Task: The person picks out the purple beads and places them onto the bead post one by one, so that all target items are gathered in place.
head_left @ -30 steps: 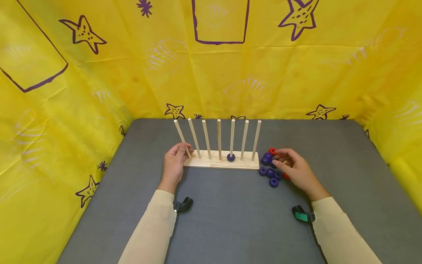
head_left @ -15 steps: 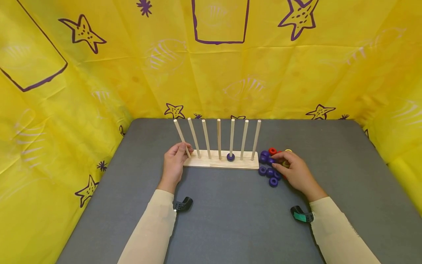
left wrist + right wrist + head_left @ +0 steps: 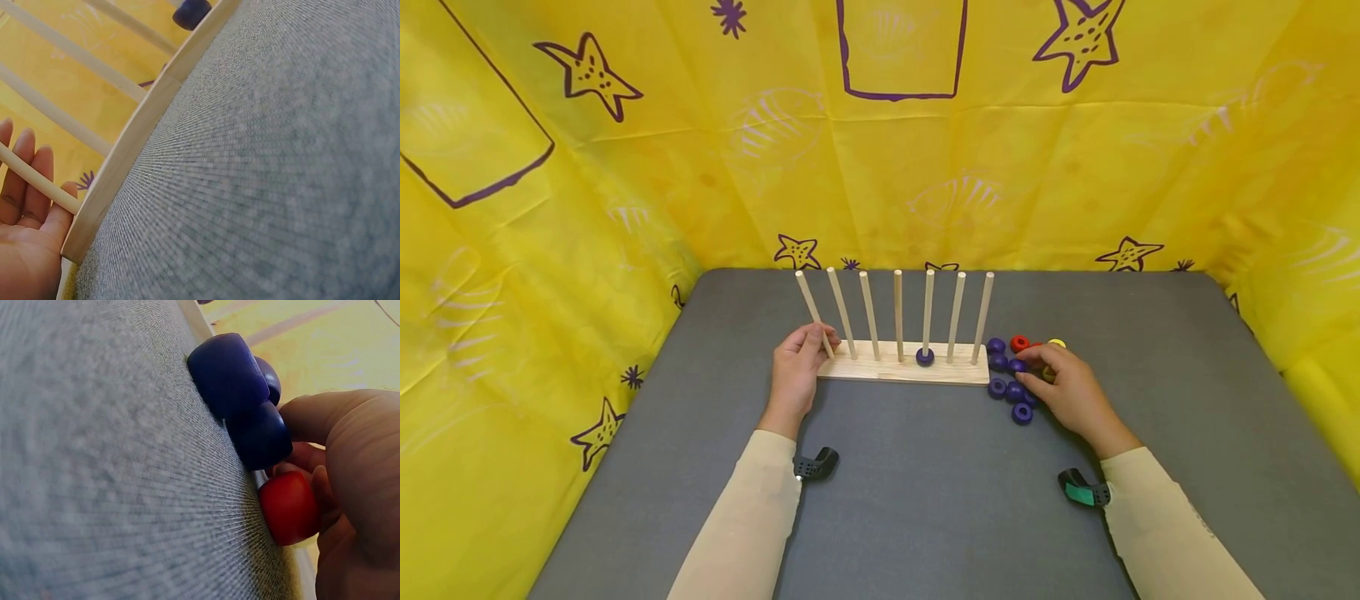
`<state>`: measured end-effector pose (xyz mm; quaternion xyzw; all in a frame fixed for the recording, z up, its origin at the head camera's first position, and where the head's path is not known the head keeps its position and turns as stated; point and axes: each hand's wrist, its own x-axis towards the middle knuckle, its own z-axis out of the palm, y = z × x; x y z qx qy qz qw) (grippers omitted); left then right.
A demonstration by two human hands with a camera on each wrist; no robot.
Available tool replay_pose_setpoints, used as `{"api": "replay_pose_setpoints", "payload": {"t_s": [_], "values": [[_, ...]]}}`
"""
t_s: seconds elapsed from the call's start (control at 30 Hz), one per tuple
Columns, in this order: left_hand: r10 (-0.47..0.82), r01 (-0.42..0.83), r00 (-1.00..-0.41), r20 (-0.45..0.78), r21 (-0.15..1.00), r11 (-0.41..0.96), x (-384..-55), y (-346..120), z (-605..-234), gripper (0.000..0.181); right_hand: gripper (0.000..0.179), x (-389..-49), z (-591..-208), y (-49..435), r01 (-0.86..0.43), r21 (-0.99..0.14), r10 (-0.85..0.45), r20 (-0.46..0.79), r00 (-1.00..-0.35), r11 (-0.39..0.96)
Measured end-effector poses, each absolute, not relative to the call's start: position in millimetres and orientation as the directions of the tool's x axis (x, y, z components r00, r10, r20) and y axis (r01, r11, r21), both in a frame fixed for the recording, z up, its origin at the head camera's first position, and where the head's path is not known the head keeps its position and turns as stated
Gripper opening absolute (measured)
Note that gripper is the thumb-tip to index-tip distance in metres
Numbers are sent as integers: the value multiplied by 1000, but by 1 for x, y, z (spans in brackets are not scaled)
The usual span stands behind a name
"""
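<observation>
A pale wooden rack stands mid-table with a row of several upright pegs. My left hand holds its left end, fingers about the leftmost peg. One purple bead sits at the foot of a peg right of centre. To the right of the rack, my right hand has thumb and fingertip on either side of a purple bead in the loose pile. The right wrist view shows the thumb right against the dark beads, with a red bead below it.
Loose beads lie around the right hand: purple ones in front, a red one behind, and a yellow one partly hidden. A yellow patterned cloth hangs behind the grey table.
My right hand has moved slightly left, its fingertips coming to a purple bead. A purple bead at the back of the pile has shifted left. The left hand stays put.
</observation>
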<state>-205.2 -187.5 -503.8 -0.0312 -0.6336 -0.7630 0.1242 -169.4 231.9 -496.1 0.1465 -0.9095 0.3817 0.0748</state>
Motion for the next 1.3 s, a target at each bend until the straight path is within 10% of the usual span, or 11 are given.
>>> {"api": "replay_pose_setpoints", "payload": {"t_s": [1.3], "values": [[-152, 223, -968, 198, 960, -170, -204, -186, -502, 41, 25, -166, -493, 229, -397, -750, -59, 434, -899, 528]]}}
